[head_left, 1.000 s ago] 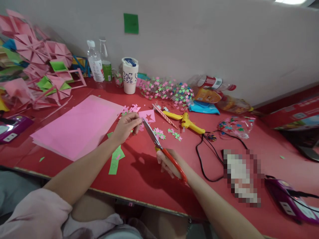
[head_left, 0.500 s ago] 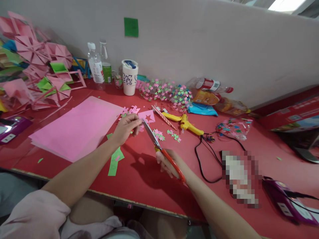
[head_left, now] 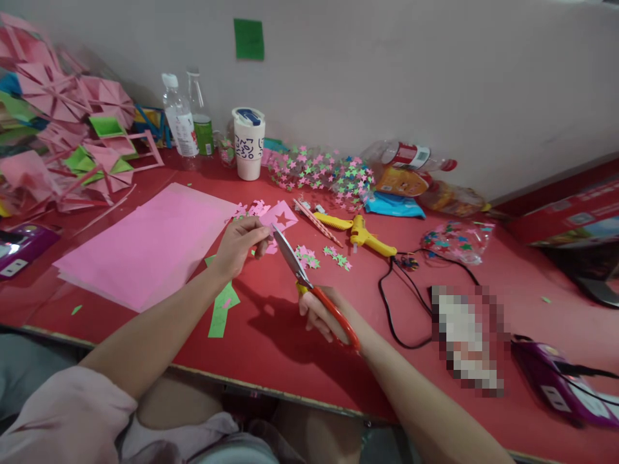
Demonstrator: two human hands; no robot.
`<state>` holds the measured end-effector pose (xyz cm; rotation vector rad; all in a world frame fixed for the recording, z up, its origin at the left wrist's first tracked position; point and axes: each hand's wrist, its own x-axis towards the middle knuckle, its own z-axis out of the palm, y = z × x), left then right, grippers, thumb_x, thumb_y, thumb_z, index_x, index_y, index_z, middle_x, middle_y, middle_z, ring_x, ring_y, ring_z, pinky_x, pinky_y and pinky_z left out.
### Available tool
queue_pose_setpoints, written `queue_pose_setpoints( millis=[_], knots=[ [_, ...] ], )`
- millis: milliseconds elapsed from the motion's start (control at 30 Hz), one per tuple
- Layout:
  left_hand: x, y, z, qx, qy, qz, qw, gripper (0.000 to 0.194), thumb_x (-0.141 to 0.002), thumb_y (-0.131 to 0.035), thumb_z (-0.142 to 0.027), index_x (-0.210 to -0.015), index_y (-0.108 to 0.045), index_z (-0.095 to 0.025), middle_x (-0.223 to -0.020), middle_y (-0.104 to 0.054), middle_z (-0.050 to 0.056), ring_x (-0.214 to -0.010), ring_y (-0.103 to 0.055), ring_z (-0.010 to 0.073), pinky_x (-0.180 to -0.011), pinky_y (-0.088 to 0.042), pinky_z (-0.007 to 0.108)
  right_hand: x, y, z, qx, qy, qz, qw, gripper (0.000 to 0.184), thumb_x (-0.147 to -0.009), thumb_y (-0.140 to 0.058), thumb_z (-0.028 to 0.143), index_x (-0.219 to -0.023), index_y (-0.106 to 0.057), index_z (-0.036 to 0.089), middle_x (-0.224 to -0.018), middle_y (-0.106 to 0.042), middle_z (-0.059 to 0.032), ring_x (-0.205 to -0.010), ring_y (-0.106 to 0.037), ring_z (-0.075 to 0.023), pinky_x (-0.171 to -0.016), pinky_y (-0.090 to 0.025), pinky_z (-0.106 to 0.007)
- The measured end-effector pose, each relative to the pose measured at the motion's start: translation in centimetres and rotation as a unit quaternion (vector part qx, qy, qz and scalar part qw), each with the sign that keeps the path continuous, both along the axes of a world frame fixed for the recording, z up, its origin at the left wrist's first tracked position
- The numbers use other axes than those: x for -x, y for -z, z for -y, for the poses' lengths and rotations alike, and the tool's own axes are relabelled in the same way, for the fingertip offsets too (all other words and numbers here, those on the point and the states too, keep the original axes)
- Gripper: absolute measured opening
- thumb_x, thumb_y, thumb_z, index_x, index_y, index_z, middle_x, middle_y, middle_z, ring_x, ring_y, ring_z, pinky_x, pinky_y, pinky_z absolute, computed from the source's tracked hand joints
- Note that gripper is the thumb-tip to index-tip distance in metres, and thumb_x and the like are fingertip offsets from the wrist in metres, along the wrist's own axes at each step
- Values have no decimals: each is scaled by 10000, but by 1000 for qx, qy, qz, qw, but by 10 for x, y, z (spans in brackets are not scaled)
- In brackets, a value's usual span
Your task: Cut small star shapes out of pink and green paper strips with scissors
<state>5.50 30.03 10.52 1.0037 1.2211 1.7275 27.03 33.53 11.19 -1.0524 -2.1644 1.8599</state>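
Note:
My right hand (head_left: 322, 316) grips a pair of scissors (head_left: 290, 254) with red and yellow handles. The blades point away and to the left, nearly together, with their tips at my left fingertips. My left hand (head_left: 244, 245) is closed in a pinch there; whatever is between thumb and finger is too small to make out. Just beyond the fingers is a pink paper piece (head_left: 289, 211) with a star-shaped cut in it. Small pink and green paper stars (head_left: 307, 258) lie to the right of the blades. Green paper scraps (head_left: 220, 316) rest beneath my left wrist.
Pink paper sheets (head_left: 145, 245) lie at left on the red table (head_left: 271, 380). Behind stand a white cup (head_left: 249, 151) and bottles (head_left: 181, 125). A yellow glue gun (head_left: 370, 237) with a black cord, a cutter (head_left: 333, 221) and a bag of stars (head_left: 457, 241) lie rightward. Folded pink paper (head_left: 53, 90) is piled at left.
The view has tilted slightly downward. Both hands hold nearly the same pose, and the scissors' tips stay at my left fingertips.

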Motion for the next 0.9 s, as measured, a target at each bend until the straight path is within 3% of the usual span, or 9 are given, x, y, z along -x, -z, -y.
queue_pose_setpoints(
  millis=[267, 900],
  knots=[
    [-12, 7, -3, -28, -16, 35, 999, 237, -802, -594, -296, -595, -554, -186, -437, -514, -52, -401, -439, 45, -458, -380, 198, 2, 8, 3, 14, 3, -30, 999, 595, -753, -451, 785, -689, -504, 196, -351, -374, 109, -285, -368, -68, -569, -533, -309],
    [-24, 8, -3, -49, -36, 69, 996, 286, -820, -587, -254, -560, -491, -183, -423, -475, -64, -423, -422, 40, -471, -337, 192, 6, 13, 15, 21, 45, -20, 999, 566, -768, -433, 768, -654, -464, 215, -332, -356, 119, -247, -361, -65, -517, -529, -280]
  ],
)
